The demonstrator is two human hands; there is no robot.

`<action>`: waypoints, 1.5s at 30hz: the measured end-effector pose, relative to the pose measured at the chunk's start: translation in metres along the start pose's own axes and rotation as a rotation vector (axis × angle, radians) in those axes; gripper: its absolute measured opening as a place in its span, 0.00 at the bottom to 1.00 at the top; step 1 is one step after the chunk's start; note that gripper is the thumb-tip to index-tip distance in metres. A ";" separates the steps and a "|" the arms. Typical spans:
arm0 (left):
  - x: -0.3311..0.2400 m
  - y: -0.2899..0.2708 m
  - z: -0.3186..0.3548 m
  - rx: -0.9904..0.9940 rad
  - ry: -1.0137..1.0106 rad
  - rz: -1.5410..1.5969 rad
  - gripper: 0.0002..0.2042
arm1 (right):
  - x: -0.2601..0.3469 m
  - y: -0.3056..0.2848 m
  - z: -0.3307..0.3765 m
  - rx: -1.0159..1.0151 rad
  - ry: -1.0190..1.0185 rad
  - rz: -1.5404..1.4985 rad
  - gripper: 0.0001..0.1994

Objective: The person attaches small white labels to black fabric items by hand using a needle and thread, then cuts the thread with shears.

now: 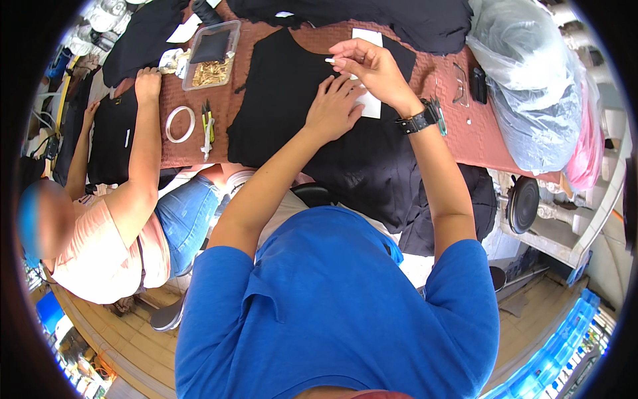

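Observation:
A black garment (299, 113) lies spread on the reddish-brown table (465, 139) in front of me. My left hand (334, 106) rests flat on it, fingers spread, beside a white paper piece (369, 103). My right hand (365, 63), with a black watch at the wrist, hovers just above and pinches a small white piece (330, 60) between thumb and fingertips.
A person in a peach top sits at my left, one hand (147, 83) on another black garment. Near them lie a tape roll (179, 124), green-handled snips (208, 126) and a clear box of brass bits (211, 56). Clear plastic bags (525, 80) and glasses (460, 86) sit right.

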State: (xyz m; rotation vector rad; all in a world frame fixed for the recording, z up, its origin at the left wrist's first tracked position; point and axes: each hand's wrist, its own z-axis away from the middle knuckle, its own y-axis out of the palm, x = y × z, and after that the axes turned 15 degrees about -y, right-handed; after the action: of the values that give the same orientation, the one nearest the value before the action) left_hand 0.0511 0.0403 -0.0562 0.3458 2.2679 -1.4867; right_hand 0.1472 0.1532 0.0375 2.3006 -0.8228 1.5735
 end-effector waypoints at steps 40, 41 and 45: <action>0.001 0.007 -0.003 0.027 0.021 -0.079 0.16 | -0.036 -0.038 0.118 -0.178 -0.115 0.737 0.09; 0.001 0.007 -0.004 0.029 0.022 -0.078 0.16 | -0.036 -0.033 0.119 -0.208 -0.119 0.723 0.09; 0.001 0.006 -0.004 0.046 0.013 -0.074 0.17 | -0.035 -0.013 0.116 -0.187 -0.213 0.794 0.10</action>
State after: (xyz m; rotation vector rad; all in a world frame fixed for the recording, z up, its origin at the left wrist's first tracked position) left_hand 0.0520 0.0464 -0.0608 0.2885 2.2818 -1.5804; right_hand 0.2359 0.1181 -0.0388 2.1329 -2.0238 1.4002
